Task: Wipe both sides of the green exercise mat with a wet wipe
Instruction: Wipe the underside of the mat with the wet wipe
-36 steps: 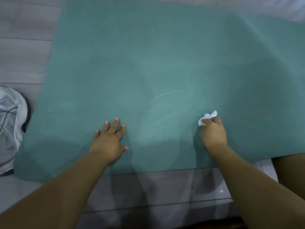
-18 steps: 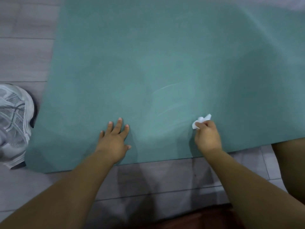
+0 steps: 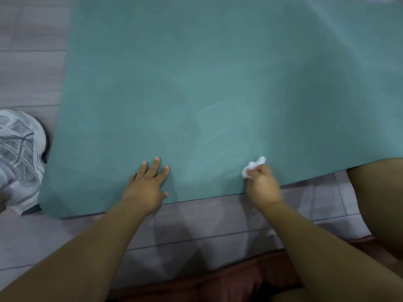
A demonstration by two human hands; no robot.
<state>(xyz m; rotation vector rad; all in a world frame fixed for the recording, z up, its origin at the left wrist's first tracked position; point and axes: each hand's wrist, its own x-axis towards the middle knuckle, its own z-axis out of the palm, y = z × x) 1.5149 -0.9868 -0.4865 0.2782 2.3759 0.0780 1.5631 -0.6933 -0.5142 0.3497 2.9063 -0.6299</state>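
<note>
The green exercise mat (image 3: pixel 218 79) lies flat on the floor and fills most of the view. Faint wet streaks show on it near its middle. My left hand (image 3: pixel 148 184) rests flat on the mat close to its near edge, fingers spread and straight. My right hand (image 3: pixel 262 184) grips a crumpled white wet wipe (image 3: pixel 253 166) and presses it onto the mat just inside the near edge.
A grey and white sneaker (image 3: pixel 19 158) sits on the grey plank floor (image 3: pixel 196 216) beside the mat's left edge. My knee (image 3: pixel 379 192) overlaps the mat's near right corner. Reddish-brown fabric (image 3: pixel 218 284) lies at the bottom.
My right hand has drawn the wipe back toward the mat's near edge. The view has shifted back, showing more floor and the sneaker. My left hand stays planted.
</note>
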